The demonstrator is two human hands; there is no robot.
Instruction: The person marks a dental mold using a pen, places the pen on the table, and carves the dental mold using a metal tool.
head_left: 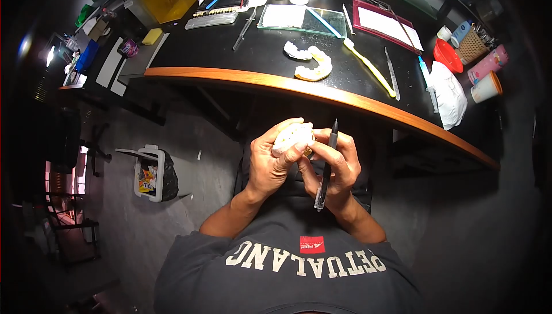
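In front of my chest, below the desk's edge, my left hand (269, 162) is closed around a white dental model (291, 136). My right hand (336, 167) holds a black pen (326, 170) between its fingers, tip pointing up toward the desk, and its fingertips also touch the right side of the model. The fingers hide part of the model. On the black desk lie a curved white and yellowish dental piece (315, 66) and a smaller white piece (296, 51) beside it.
The black desk (190, 55) has an orange front edge. On it are a glass slab (270, 17), a yellow toothbrush (371, 68), a metal tool (391, 72), a red-framed pad (385, 25), a syringe (428, 84) and a red bowl (447, 55). A bin (155, 173) stands on the floor, left.
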